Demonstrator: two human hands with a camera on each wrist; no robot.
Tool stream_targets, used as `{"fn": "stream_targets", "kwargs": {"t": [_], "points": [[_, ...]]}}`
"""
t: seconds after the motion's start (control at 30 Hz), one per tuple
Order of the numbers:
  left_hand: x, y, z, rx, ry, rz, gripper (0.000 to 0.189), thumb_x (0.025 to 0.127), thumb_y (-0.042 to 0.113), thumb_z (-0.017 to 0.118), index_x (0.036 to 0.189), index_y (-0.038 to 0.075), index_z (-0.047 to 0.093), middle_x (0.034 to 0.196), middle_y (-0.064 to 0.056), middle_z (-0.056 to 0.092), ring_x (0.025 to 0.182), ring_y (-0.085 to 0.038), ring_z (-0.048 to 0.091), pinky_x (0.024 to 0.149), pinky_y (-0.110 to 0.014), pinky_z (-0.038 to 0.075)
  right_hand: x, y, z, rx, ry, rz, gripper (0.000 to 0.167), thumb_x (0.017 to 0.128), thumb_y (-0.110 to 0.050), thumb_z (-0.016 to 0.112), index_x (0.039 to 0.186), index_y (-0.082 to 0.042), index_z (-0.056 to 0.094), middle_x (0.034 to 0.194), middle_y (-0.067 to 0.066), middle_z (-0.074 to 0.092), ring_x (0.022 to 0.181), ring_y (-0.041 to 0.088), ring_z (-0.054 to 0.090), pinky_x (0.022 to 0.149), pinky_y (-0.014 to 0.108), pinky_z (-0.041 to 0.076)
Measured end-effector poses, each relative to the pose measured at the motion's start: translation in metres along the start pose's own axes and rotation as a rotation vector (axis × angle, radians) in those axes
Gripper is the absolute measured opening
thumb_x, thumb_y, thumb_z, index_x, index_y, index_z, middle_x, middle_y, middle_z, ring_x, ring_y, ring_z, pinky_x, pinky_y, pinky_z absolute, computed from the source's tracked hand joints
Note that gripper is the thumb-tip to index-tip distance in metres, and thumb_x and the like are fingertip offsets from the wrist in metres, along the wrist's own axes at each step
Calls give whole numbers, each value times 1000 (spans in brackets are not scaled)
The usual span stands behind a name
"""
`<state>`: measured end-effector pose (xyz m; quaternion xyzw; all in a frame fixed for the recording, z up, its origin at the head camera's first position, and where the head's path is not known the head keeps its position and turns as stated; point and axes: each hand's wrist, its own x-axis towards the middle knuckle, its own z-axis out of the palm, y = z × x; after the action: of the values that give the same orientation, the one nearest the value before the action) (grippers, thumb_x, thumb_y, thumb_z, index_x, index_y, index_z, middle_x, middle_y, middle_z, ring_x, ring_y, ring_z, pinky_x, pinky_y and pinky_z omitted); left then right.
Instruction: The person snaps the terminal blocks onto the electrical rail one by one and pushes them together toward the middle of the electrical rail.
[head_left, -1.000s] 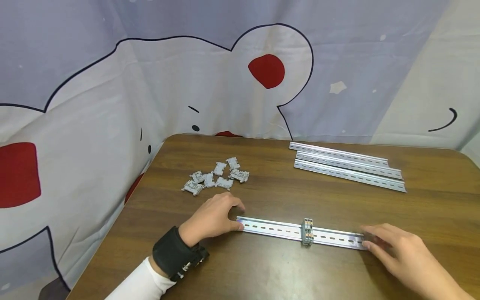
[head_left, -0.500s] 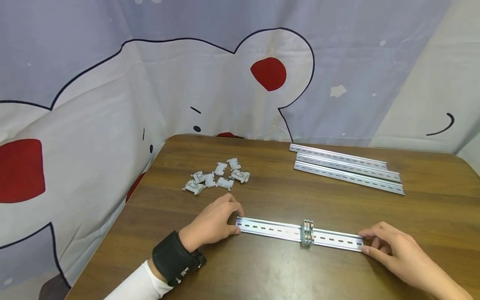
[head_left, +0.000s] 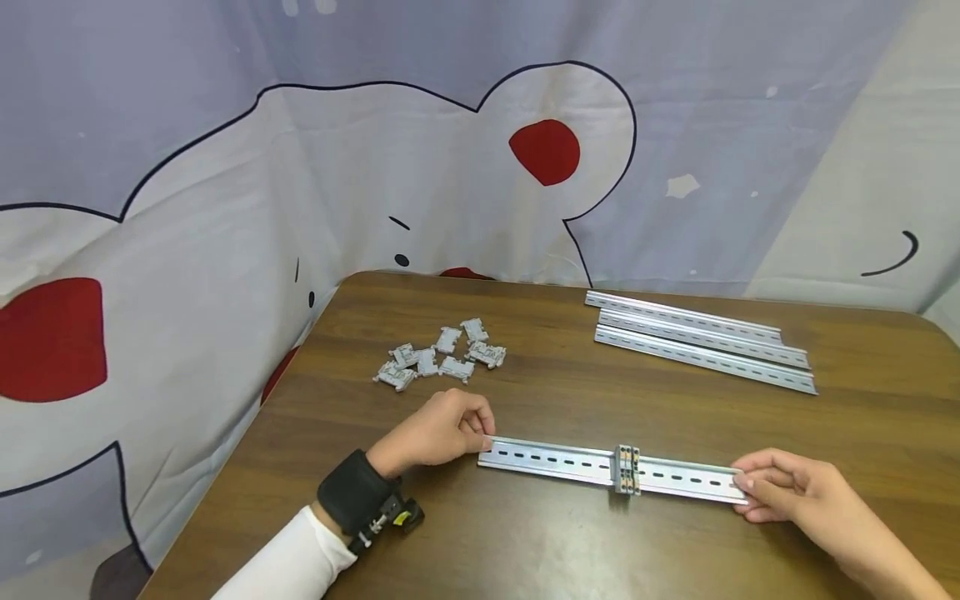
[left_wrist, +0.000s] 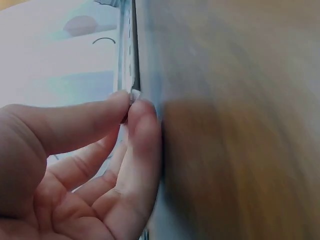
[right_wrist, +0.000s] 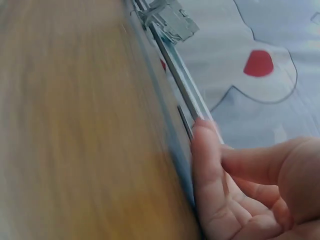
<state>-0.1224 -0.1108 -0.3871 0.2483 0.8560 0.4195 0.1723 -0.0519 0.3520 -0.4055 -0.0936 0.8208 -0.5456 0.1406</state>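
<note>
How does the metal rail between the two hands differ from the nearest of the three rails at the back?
The held rail carries grey blocks; the back rail carries none. The left hand and right hand grip the held rail's ends, while the back rail lies untouched on the table. Both are silvery and slotted.

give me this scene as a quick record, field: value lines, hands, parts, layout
left hand: the left hand pinches one end of the slotted metal rail
right hand: the right hand grips the rail's other end
on rail: a narrow cluster of gray blocks near mid-length; exact count unclear
loose parts: scattered gray pieces, beyond the left hand
other rails: three slotted rails lying side by side, toward the far right
surface: brown wood-grain table
backdrop: patterned cloth behind the table
</note>
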Motion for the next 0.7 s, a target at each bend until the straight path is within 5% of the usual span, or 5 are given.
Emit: {"fn": "stream_targets", "kwargs": {"t": [0.17, 0.47, 0.7], "points": [[27, 13, 13, -258, -21, -77, 4, 86, 1, 71, 87, 3, 67, 74, -10, 70, 63, -25, 68, 59, -36, 58, -5, 11, -24, 131, 146, 59, 25, 97, -8, 59, 119, 3, 61, 97, 7, 72, 76, 21, 69, 68, 33, 58], [92, 52, 64, -443, -40, -77, 13, 82, -6, 72, 92, 0, 66, 77, -13, 67, 61, -26, 69, 59, -35, 58, -22, 48, -83, 355, 414, -12, 28, 92, 3, 62, 110, -16, 74, 95, -8, 73, 71, 9, 68, 62, 20, 54], [141, 84, 104, -148, 5, 54, 37, 65, 3, 89, 97, 11, 72, 83, 3, 71, 72, -2, 60, 64, -18, 49, -31, 86, -126, 398, 617, -77, 45, 94, 9, 53, 91, -28, 77, 80, -16, 69, 58, 0, 60, 51, 12, 47]]}}
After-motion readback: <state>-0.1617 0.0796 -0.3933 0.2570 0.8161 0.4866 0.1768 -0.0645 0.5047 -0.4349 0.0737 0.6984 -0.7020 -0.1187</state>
